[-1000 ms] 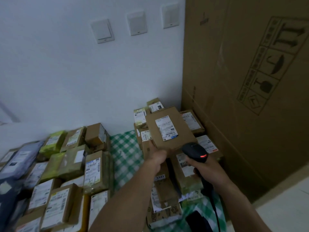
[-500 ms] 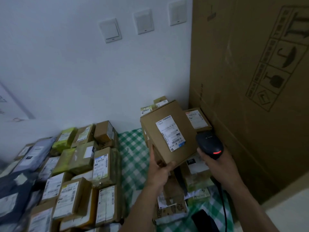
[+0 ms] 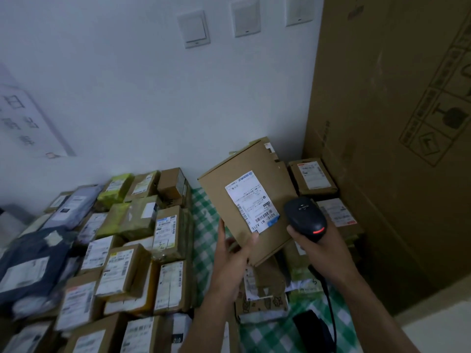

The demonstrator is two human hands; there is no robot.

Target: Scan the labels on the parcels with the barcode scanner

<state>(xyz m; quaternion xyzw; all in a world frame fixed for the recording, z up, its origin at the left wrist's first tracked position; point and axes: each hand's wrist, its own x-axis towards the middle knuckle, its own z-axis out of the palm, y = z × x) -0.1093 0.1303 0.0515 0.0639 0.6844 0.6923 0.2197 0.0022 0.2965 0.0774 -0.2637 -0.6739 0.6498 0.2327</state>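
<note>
My left hand holds a flat brown cardboard parcel by its lower corner, lifted and tilted above the pile. The parcel's white shipping label with barcodes faces me. My right hand grips a black barcode scanner, its red light lit, just right of the label. The scanner's black cable hangs down past my right forearm.
Several labelled parcels are packed in a block at left, and more parcels lie at right by a tall cardboard box. A green checked cloth shows between them. A black object lies at the bottom.
My left hand has lifted the flat parcel off the right pile and tilted it toward me. The scanner has risen beside the label, and my view has swung left.
</note>
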